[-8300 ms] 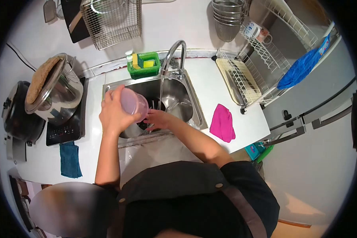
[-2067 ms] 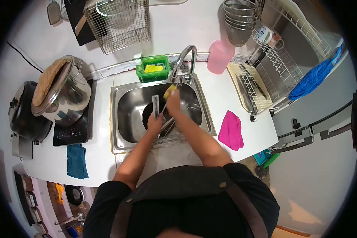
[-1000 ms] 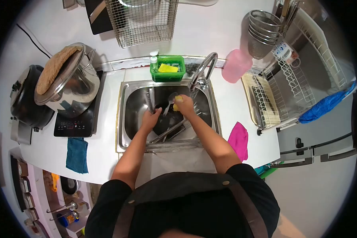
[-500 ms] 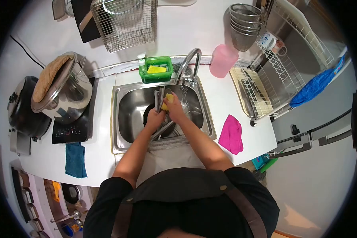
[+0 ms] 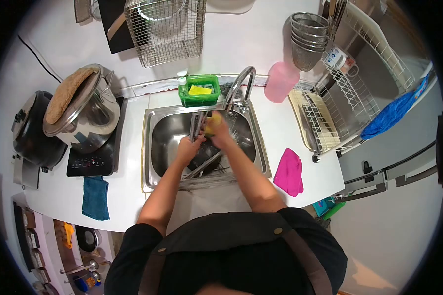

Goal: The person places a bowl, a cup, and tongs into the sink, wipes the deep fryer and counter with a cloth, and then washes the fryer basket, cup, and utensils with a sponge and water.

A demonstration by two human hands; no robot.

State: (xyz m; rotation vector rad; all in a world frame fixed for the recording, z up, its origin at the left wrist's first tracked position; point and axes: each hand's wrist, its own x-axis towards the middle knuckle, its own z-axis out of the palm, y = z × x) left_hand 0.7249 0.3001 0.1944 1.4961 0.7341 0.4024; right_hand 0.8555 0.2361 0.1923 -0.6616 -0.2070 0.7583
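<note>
My left hand is closed around a long, shiny metal utensil with two parallel strips, which may be tongs. It points up toward the back of the sink. My right hand, smeared by motion, grips a yellow sponge against or close beside the utensil. Water runs from the faucet just right of that hand. Below both hands a dark round pan or bowl and several long metal handles lie in the basin, partly hidden by my hands and forearms.
Behind the sink stands a green soap tray holding another yellow sponge. A pink container, magenta cloth and wire dish rack are on the right. Leftward, a large pot sits on an induction cooker.
The whole view has shifted slightly. My right hand has moved the sponge along or beside the metal utensil and is now blurred. My left hand keeps its hold.
</note>
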